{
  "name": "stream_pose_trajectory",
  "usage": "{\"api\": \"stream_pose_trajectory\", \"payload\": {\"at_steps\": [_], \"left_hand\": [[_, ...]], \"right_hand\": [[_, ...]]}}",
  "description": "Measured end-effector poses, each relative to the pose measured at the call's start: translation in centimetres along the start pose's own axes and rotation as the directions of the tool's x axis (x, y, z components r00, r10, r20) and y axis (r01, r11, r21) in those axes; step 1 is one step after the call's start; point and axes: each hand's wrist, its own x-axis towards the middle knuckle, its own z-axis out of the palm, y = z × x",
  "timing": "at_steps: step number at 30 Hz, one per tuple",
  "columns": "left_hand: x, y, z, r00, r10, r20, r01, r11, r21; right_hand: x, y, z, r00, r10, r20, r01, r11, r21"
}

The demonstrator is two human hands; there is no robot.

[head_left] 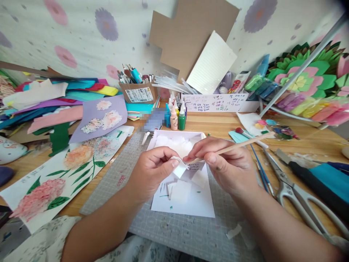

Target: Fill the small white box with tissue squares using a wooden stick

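Observation:
Between its thumb and fingers my left hand (156,169) pinches a small piece of white paper (180,169). My right hand (230,163) grips a thin wooden stick (242,143), which slants up to the right; its lower end is close to the white piece, and the fingertips of both hands nearly meet. Beneath the hands lies a white sheet (201,203) with loose white squares (181,191) on it and a few small green marks. More thin white pieces (176,142) are heaped at the sheet's far end, partly behind my fingers.
A grey cutting mat (109,185) lies under the sheet. Large scissors (289,185) and blue brushes (261,171) are at the right. Paint bottles (181,118) stand behind the sheet. Flower artwork (76,160) and stacked coloured paper (51,120) are at the left.

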Motion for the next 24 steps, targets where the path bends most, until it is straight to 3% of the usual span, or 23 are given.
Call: {"api": "stream_pose_trajectory", "payload": {"at_steps": [15,17,19,21,22,24], "left_hand": [[0.05,-0.05,-0.02,1.0,0.029,0.009,-0.029,0.999,0.027],[0.05,-0.17,0.01,0.995,0.089,-0.046,-0.086,0.995,0.059],[-0.01,-0.3,-0.05,0.953,0.232,-0.194,-0.204,0.967,0.152],[-0.17,-0.32,-0.15,0.861,0.409,-0.303,-0.323,0.899,0.297],[-0.28,-0.27,-0.2,0.831,0.473,-0.294,-0.363,0.86,0.358],[-0.47,-0.12,-0.19,0.838,0.52,-0.167,-0.418,0.807,0.417]], "right_hand": [[0.04,-0.32,0.01,1.0,-0.008,0.029,0.01,0.998,-0.057],[0.1,-0.23,0.05,1.0,-0.019,0.008,0.02,0.998,-0.066],[0.12,-0.1,0.09,0.999,-0.043,-0.029,0.041,0.996,-0.075],[0.11,0.05,0.16,0.996,-0.058,-0.067,0.053,0.996,-0.078],[0.1,0.12,0.2,0.995,-0.062,-0.082,0.056,0.995,-0.077],[0.11,0.17,0.3,0.992,-0.074,-0.098,0.066,0.994,-0.084]]}}
